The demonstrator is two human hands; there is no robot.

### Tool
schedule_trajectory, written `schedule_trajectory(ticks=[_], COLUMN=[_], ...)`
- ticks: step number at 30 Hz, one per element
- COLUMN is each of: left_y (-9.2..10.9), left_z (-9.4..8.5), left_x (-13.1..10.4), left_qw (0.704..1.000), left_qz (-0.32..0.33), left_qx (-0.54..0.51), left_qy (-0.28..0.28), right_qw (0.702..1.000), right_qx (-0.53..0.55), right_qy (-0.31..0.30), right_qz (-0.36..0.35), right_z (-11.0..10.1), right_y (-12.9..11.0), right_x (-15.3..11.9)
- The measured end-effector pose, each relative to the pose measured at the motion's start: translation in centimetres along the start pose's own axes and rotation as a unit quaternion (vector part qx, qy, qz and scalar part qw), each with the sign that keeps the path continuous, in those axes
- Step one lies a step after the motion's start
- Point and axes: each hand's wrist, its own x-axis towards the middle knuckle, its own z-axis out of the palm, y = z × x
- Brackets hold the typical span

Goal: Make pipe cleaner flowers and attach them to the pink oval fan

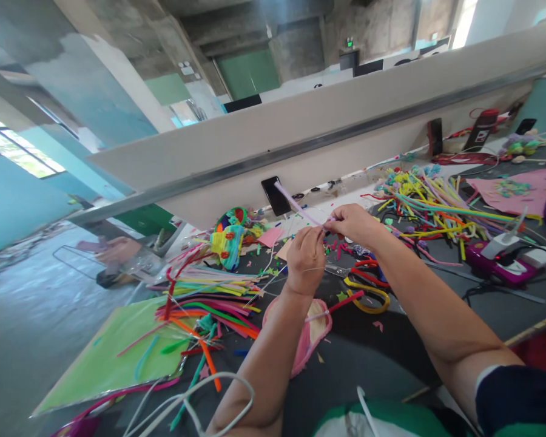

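Note:
Both my hands meet over the middle of the table, fingertips pinched close together. A pale lilac pipe cleaner (295, 205) sticks up and to the left from between them. My left hand (306, 258) closes on its lower end, and my right hand (352, 226) pinches at the same spot; the exact grip is hidden by the fingers. Below my left forearm lies a pink-edged, cream-centred fuzzy piece (316, 331), partly covered by the arm. Scissors with yellow and red handles (375, 301) rest beside it, under my right wrist.
Bundles of coloured pipe cleaners (218, 297) lie at left, with more in a pile (428, 206) at right. A phone (276, 196) leans against the partition (236, 176). A purple power strip (500, 264) with plugs sits at right. A green sheet (113, 352) covers the left corner; a white cable (195, 394) loops in front.

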Motion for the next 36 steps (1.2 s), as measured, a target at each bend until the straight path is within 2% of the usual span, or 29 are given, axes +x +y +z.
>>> schedule_trajectory(ticks=[4,7,10,12,14,16,18,19,20,22,25,29,32,36], left_y=[0.1,0.5,1.0,1.0,0.7,0.3,-0.2,-0.4,-0.5,-0.7,-0.8,-0.9,-0.9,-0.5], left_z=[0.0,-0.4,-1.0,-1.4,-1.8,-2.1,-2.2,-2.3,-2.3,-2.2,-2.0,-1.7,-1.7,-1.8], left_x=[0.0,0.3,0.9,1.4,1.9,2.2,2.4,2.4,2.5,2.4,2.2,1.9,1.8,1.8], left_qw=[1.0,0.998,0.986,0.96,0.902,0.808,0.711,0.674,0.65,0.634,0.657,0.714,0.792,0.908], left_qz=[-0.014,-0.054,-0.146,-0.245,-0.35,-0.426,-0.467,-0.48,-0.489,-0.498,-0.489,-0.458,-0.402,-0.267], left_qx=[0.002,-0.024,-0.061,-0.109,-0.209,-0.347,-0.456,-0.488,-0.507,-0.516,-0.501,-0.451,-0.372,-0.222], left_qy=[-0.011,-0.037,-0.056,-0.083,-0.144,-0.212,-0.263,-0.277,-0.286,-0.289,-0.28,-0.277,-0.269,-0.234], right_qw=[1.0,1.0,0.999,0.999,0.997,0.996,0.995,0.995,0.995,0.994,0.994,0.993,0.993,0.997], right_qx=[-0.012,-0.02,-0.026,-0.029,-0.036,-0.045,-0.051,-0.051,-0.05,-0.049,-0.057,-0.073,-0.082,-0.016], right_qy=[0.004,0.003,0.001,-0.005,-0.013,-0.022,-0.033,-0.038,-0.042,-0.048,-0.051,-0.052,-0.048,-0.056], right_qz=[-0.003,-0.014,-0.027,-0.043,-0.06,-0.071,-0.076,-0.078,-0.079,-0.08,-0.079,-0.076,-0.068,-0.047], right_z=[0.0,0.0,0.1,0.1,0.1,0.1,0.0,-0.1,-0.1,-0.2,-0.4,-0.6,-0.6,-0.4], right_y=[-0.1,0.0,0.0,-0.1,-0.2,-0.2,-0.3,-0.3,-0.2,-0.2,-0.2,-0.2,0.1,0.8], right_x=[0.0,0.0,0.0,-0.1,-0.2,-0.3,-0.4,-0.4,-0.5,-0.5,-0.5,-0.5,-0.2,0.3])
